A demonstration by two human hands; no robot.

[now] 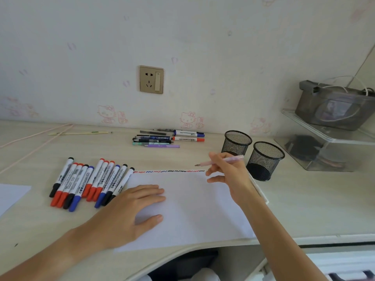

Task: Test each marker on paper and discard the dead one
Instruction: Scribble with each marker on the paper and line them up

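A white sheet of paper (190, 207) lies on the desk, with a row of red, blue and black squiggles (170, 171) along its far edge. My left hand (129, 211) rests flat on the sheet's left part, fingers straight. My right hand (229, 171) holds a pink pen (221, 161) above the paper's far right corner, tip pointing left and clear of the sheet. Several capped markers (89, 183) in red, blue and black lie side by side left of the paper. A second group of pens and markers (166, 138) lies by the wall.
Two black mesh cups (263, 159) stand right of the paper, close to my right hand. A clear plastic shelf (324, 142) with a grey box sits at the far right. Another paper sheet (10, 195) lies at the left edge. The desk's curved front edge (182, 252) runs below.
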